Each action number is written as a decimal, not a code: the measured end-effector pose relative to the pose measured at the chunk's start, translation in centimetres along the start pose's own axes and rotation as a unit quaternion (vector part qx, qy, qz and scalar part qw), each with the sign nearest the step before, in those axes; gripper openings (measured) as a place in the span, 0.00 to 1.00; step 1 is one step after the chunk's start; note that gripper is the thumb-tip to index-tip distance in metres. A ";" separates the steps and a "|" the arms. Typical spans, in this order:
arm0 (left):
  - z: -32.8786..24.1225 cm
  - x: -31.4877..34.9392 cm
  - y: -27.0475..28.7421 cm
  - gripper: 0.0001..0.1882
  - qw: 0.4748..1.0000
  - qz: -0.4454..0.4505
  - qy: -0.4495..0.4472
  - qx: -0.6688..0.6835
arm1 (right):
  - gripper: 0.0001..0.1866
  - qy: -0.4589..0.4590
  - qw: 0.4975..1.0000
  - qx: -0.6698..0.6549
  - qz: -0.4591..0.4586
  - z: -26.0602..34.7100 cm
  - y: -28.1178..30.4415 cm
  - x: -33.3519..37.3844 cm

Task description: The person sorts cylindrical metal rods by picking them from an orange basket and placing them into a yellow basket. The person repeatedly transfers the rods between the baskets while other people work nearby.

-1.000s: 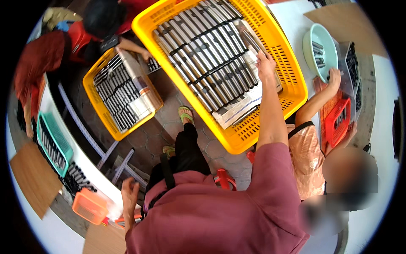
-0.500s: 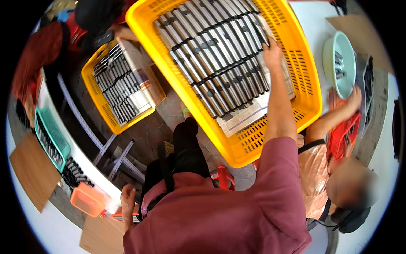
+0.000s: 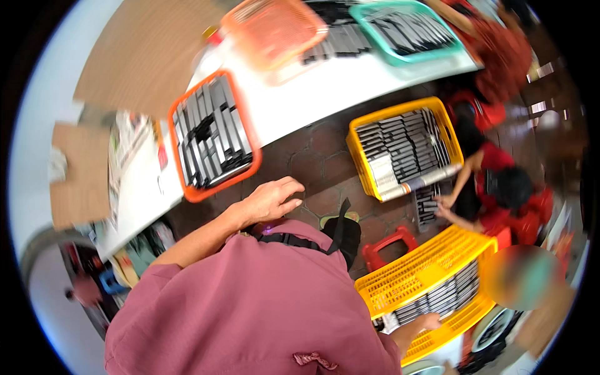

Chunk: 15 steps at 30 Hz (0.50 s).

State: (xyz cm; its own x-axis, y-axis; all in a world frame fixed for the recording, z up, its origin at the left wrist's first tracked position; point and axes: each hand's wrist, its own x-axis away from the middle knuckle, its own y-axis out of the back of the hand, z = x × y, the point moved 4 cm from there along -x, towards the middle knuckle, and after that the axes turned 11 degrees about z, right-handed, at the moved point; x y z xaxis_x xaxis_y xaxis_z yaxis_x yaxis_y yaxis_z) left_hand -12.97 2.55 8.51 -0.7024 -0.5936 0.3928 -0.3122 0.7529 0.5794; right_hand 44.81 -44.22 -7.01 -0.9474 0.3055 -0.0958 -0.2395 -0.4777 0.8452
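Observation:
My left hand hangs in the air before my waist, its fingers apart and nothing in them. Closest to it on the white table is an orange-red basket filled with silver and black metal bars. My right arm reaches back at the lower right, where my right hand lies over the large yellow basket. Its fingers are blurred and partly hidden, so its grip is unclear. Rows of similar bars lie inside that large basket.
A smaller yellow basket of bars stands on the floor beside a person in red. On the white table are an orange basket and a green basket with bars. A red stool stands nearby.
My view has swung left, so the large yellow basket is now at the lower right and the table's baskets are ahead. My left hand has risen forward from my side.

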 end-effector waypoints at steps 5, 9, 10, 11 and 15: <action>9.1 12.7 5.8 0.10 0.971 -0.233 -0.017 0.046 | 0.14 0.246 0.968 -0.048 0.018 12.4 -1.3 8.6; 19.7 23.3 6.4 0.08 0.917 -0.353 0.151 0.107 | 0.16 0.473 0.717 -0.240 0.452 32.3 -5.3 35.3; 21.9 24.6 6.0 0.08 0.906 -0.362 0.172 0.135 | 0.18 0.551 0.673 -0.188 0.456 36.6 -4.9 44.8; 23.6 25.6 5.7 0.08 0.893 -0.372 0.196 0.159 | 0.16 0.529 0.695 -0.142 0.465 39.5 -0.4 56.1; 28.8 27.2 2.8 0.09 0.837 -0.347 0.223 0.360 | 0.13 0.618 0.446 -0.129 0.635 44.8 -3.4 79.3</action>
State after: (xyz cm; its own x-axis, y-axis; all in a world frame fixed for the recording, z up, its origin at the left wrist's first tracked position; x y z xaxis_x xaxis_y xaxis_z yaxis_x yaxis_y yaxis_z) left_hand -51.35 -3.26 0.26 0.0656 -0.8855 0.4600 -0.9632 0.0642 0.2610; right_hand -19.99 18.54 6.03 0.2893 -0.9570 0.0224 0.7910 0.2522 0.5574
